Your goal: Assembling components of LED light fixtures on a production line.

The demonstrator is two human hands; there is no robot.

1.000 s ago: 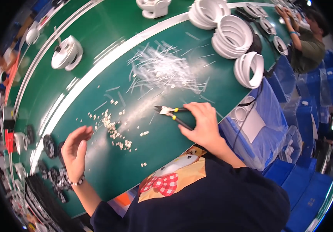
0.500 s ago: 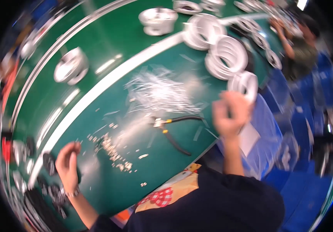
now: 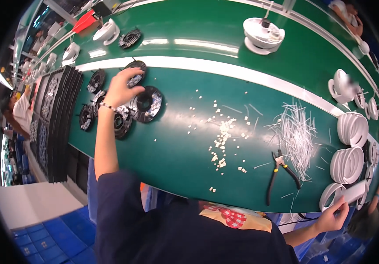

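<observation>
My left hand (image 3: 125,88) reaches over a group of black round parts, its fingers spread and curved around the space beside a black disc (image 3: 137,70). Just below those fingers lies a larger black ring-shaped part (image 3: 154,105) with a shiny face. At the lower right, my right hand (image 3: 334,216) pinches a white round part (image 3: 355,192), seen nearly edge-on, beside a white ring (image 3: 330,193) on the table. Cutting pliers (image 3: 279,165) with black and yellow handles lie with handles apart, next to a heap of clear-white strips (image 3: 297,136).
Small cream-coloured bits (image 3: 222,136) are scattered mid-table. Stacked white rings (image 3: 347,165) line the right side. Black trays (image 3: 57,127) stand upright at the left. Beyond a white rail (image 3: 207,65), white housings (image 3: 263,37) sit on a green surface. Other people are at both sides.
The view has swung toward the left. My left hand has reached out to the black round parts, and my right hand now has a white round part in its fingers.
</observation>
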